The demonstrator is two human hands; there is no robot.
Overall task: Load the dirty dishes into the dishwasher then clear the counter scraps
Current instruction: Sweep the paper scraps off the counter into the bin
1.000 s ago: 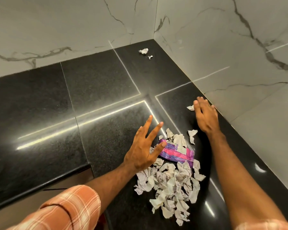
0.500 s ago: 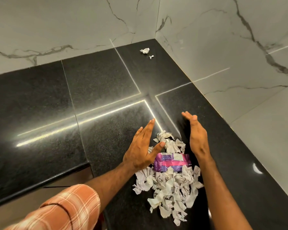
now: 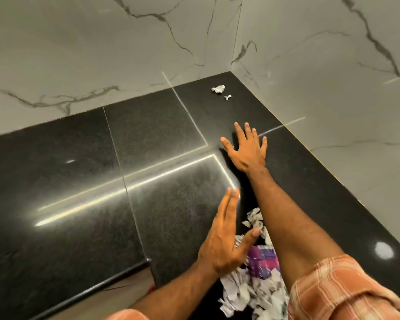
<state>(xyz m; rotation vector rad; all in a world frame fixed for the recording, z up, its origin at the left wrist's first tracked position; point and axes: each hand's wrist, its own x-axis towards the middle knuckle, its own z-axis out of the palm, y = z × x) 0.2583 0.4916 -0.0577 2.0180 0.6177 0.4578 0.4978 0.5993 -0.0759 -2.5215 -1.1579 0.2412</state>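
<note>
Black worktop: left hand, fingers straight and holding nothing, stands edge-on beside the heap of paper scraps and purple wrapper near the front edge; right hand, spread palm-down and empty, is mid-worktop, apart from two stray scraps in the far corner.

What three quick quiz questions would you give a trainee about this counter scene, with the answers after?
1. True or false: the right hand is open, fingers spread, holding nothing.
2. The two stray scraps lie: A) near the wall corner; B) at the front edge; C) on the floor.
3. What colour is the wrapper in the scrap pile beside the left hand?
Key: 1 true; 2 A; 3 purple.
</note>
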